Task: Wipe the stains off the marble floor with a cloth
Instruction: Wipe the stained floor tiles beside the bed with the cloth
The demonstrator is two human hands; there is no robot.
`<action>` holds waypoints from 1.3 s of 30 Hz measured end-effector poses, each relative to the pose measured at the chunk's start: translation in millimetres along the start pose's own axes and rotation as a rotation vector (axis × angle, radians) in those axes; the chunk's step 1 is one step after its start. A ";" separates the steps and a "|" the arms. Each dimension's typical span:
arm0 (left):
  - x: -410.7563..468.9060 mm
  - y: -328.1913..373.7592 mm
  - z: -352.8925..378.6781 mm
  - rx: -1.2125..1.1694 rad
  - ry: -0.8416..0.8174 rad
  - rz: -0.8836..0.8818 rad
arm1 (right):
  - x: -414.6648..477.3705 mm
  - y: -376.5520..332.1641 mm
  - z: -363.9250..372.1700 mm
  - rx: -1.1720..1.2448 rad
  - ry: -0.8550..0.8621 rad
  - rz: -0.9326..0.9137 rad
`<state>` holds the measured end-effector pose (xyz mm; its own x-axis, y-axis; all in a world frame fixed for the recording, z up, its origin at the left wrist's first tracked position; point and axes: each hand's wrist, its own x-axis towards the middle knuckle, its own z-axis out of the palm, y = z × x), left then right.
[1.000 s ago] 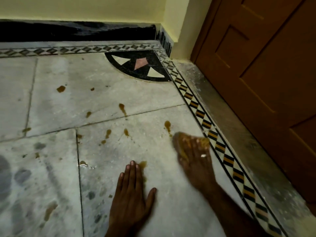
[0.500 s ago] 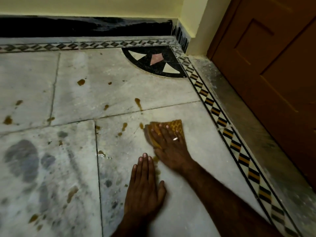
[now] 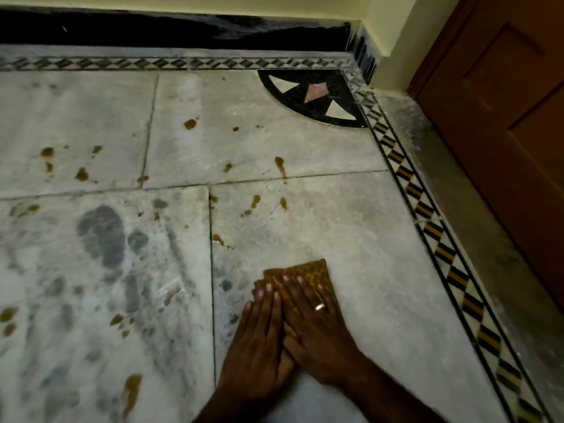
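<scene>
- The right grip (image 3: 317, 326) lies flat with fingers straight and close together, pressing the yellow cloth (image 3: 308, 270) onto the marble floor (image 3: 366, 239); it pinches nothing.
- The left grip (image 3: 259, 346) lies flat just beside it, fingertips at the cloth's edge.
- Brown stains (image 3: 283, 203) lie ahead and left of both grips.
- Risk: the cloth is only pressed, not held, so it may slip or bunch and smear wet spots.

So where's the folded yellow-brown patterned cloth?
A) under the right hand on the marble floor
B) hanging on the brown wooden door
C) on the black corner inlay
A: the yellow-brown patterned cloth lies on the grey marble floor, pressed under the flat right hand, which wears a ring.
</scene>
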<state>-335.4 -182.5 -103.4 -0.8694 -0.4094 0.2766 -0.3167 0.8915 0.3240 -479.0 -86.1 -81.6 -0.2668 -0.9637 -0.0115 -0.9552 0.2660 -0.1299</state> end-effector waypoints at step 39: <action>-124.3 -24.0 -53.2 0.083 -0.101 -0.452 | -9.6 -79.0 11.4 -0.051 -0.070 -0.353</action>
<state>-199.5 -163.4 -97.4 -0.6685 -0.7429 0.0339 -0.6977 0.6423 0.3173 -399.5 -98.1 -82.6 0.0885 -0.9952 -0.0425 -0.9925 -0.0845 -0.0882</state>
